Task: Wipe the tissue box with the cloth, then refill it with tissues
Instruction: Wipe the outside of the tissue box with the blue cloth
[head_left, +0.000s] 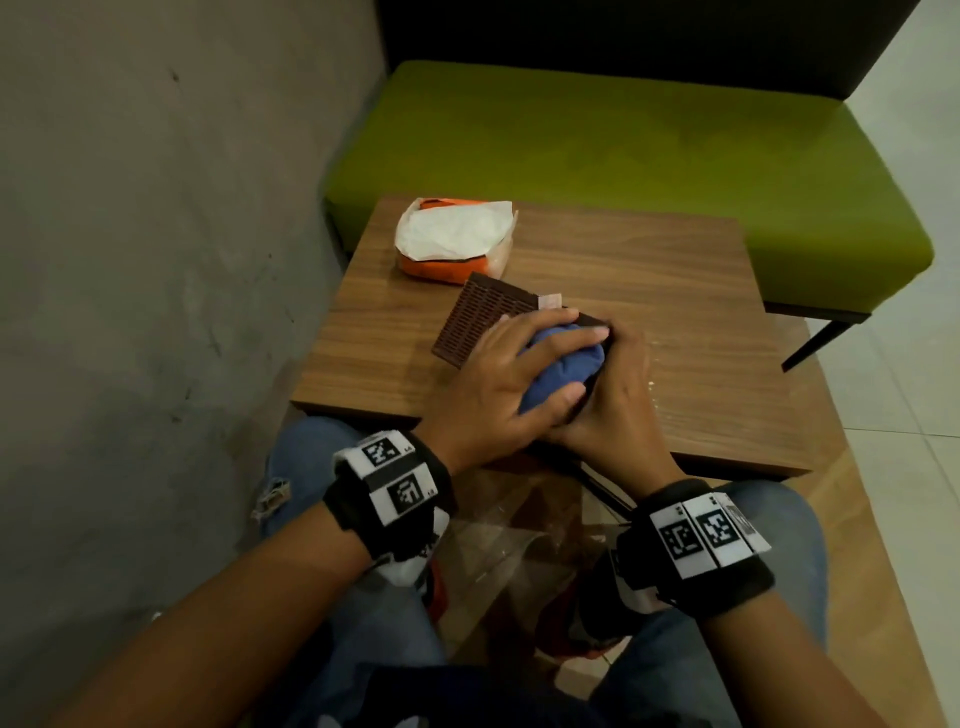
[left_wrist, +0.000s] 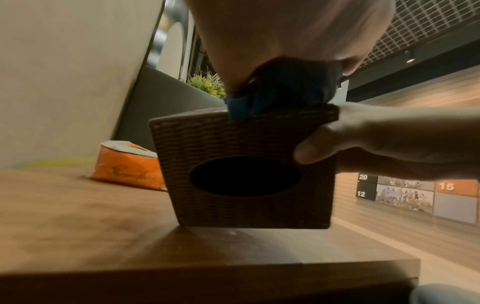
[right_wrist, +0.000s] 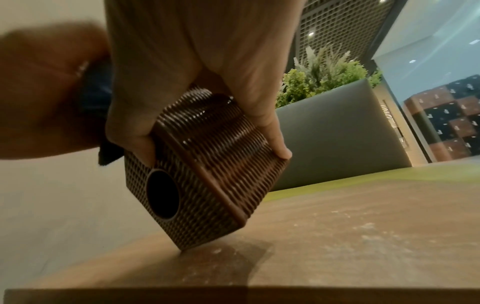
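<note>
On the wooden table (head_left: 649, 270), near its front edge, the brown woven tissue box (left_wrist: 246, 168) is stood tilted on one lower edge, its oval opening turned toward the person. It is clasped by the right hand (head_left: 613, 400), while the blue cloth (head_left: 563, 366) is bunched under the left hand (head_left: 498, 379) and pressed on the upper face. The weave is probably best rubbed along its ribs with the box kept braced (it could tip) — open tabletop lies to the right, but the slatted brown panel (head_left: 480, 319) and the orange tissue pack (head_left: 457, 241) crowd the far left.

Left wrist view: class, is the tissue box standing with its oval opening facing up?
No: the tissue box is tipped on its side, its oval opening facing the camera.
</note>
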